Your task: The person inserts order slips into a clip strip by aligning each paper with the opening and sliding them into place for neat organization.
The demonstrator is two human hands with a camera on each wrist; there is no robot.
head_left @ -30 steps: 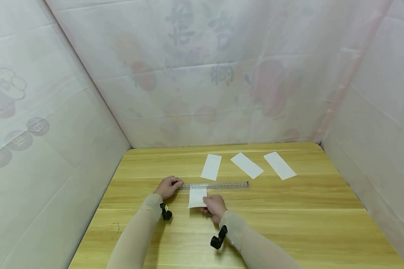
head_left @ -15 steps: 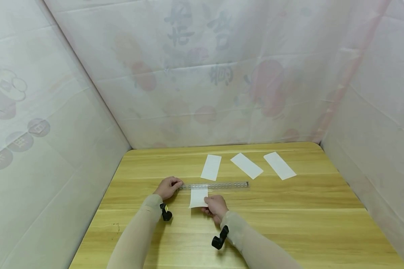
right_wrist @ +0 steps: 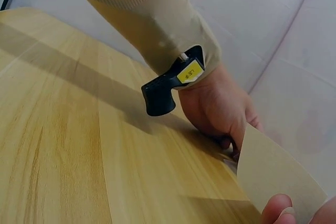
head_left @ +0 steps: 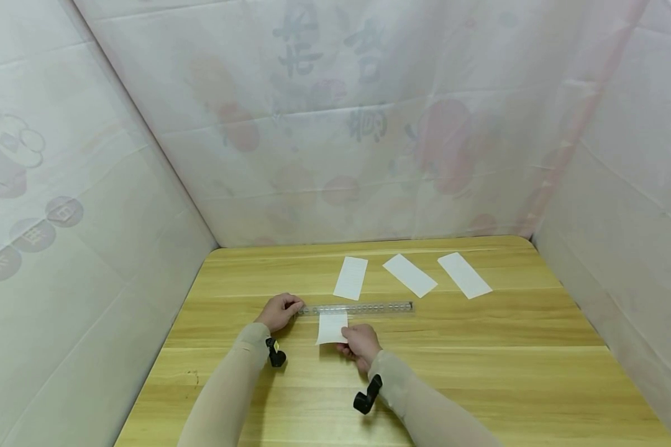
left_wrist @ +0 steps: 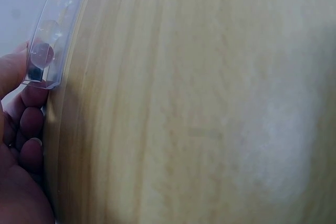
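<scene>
A long clear plastic strip like a ruler (head_left: 369, 308) lies across the table, with round shapes along it. My left hand (head_left: 279, 311) pinches its left end; in the left wrist view the thumb and fingers are at the end of the clear strip (left_wrist: 44, 56). A white paper slip (head_left: 332, 327) has its far edge at or under the strip; I cannot tell which. My right hand (head_left: 361, 345) pinches the slip's near right corner. In the right wrist view the paper (right_wrist: 273, 171) bends up off the table between the fingertips.
Three white paper slips lie behind the strip: a left one (head_left: 350, 277), a slanted middle one (head_left: 410, 275) and a right one (head_left: 465, 274). The wooden table (head_left: 481, 372) is enclosed by pale fabric walls (head_left: 335, 186) at the back and sides.
The paper slip and my right hand have slid slightly to the right along the clear strip. My left hand and the strip have stayed in place.
</scene>
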